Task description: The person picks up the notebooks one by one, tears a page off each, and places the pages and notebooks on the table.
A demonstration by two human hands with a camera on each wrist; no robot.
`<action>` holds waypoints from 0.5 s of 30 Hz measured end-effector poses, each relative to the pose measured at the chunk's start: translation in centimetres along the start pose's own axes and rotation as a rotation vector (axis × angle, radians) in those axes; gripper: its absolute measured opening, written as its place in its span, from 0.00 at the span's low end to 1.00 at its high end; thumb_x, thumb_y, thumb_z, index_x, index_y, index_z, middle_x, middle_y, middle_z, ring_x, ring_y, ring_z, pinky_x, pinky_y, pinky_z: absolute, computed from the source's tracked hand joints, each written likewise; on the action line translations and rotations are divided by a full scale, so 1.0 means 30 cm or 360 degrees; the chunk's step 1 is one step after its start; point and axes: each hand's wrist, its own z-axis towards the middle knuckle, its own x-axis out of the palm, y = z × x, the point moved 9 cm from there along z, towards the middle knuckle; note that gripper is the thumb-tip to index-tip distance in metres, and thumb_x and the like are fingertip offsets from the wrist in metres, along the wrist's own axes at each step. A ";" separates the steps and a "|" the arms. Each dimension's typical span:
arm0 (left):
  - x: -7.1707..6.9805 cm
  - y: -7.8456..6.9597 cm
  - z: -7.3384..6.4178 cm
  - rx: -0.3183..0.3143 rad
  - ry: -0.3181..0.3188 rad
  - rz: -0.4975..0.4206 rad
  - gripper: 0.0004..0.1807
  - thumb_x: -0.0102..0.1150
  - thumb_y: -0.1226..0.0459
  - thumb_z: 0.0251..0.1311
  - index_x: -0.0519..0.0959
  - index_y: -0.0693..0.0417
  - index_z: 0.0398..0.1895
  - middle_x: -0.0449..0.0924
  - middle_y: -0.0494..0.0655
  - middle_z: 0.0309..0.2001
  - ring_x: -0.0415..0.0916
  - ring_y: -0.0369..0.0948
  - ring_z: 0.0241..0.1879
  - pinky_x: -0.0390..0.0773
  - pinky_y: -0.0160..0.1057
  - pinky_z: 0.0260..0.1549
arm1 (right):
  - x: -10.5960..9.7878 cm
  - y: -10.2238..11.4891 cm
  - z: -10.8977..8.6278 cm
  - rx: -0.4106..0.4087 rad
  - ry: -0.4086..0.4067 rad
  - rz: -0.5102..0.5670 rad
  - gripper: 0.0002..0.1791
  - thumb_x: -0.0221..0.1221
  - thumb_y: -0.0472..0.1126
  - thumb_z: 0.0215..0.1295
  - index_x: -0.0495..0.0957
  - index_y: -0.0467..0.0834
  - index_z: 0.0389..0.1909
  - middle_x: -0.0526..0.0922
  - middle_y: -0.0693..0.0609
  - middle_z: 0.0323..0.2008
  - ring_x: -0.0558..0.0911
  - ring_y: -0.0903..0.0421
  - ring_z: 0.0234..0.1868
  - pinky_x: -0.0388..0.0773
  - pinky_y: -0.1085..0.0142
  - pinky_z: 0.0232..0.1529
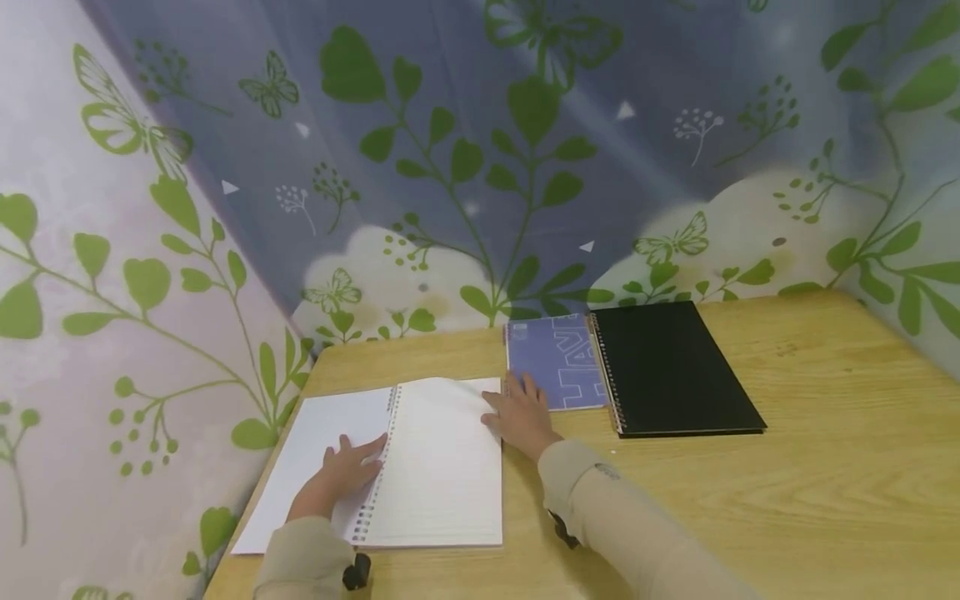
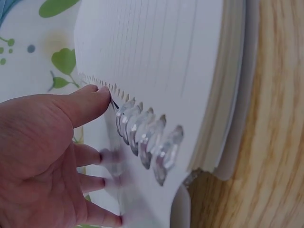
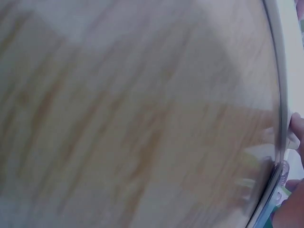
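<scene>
A spiral notebook lies open on the table, its white left page (image 1: pixel 288 454) plain and its right page (image 1: pixel 450 475) lined. My left hand (image 1: pixel 341 473) rests on the left page with fingers spread. In the left wrist view its thumb (image 2: pixel 92 102) touches the clear spiral rings (image 2: pixel 147 133), and the other fingertips meet the page. My right hand (image 1: pixel 525 419) lies over the right page's upper outer edge, fingers spread apart. Only bits of that hand (image 3: pixel 289 209) show at the right wrist view's margin. The page's top edge bulges slightly.
A purple notebook (image 1: pixel 551 367) with large outlined letters lies just beyond my right hand. Against its right side sits a black spiral notebook (image 1: pixel 675 375), closed. The wooden table (image 1: pixel 840 433) meets a leaf-patterned curtain (image 1: pixel 465 208) at its back and left.
</scene>
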 end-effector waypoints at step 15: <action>-0.096 -0.028 0.032 0.0080 -0.0141 0.0056 0.29 0.45 0.59 0.64 0.58 0.54 0.68 0.57 0.71 0.64 0.52 0.70 0.63 0.53 0.67 0.59 | -0.059 0.093 -0.020 0.0078 -0.0130 0.1176 0.29 0.54 0.43 0.65 0.61 0.43 0.66 0.63 0.40 0.65 0.64 0.39 0.64 0.60 0.47 0.64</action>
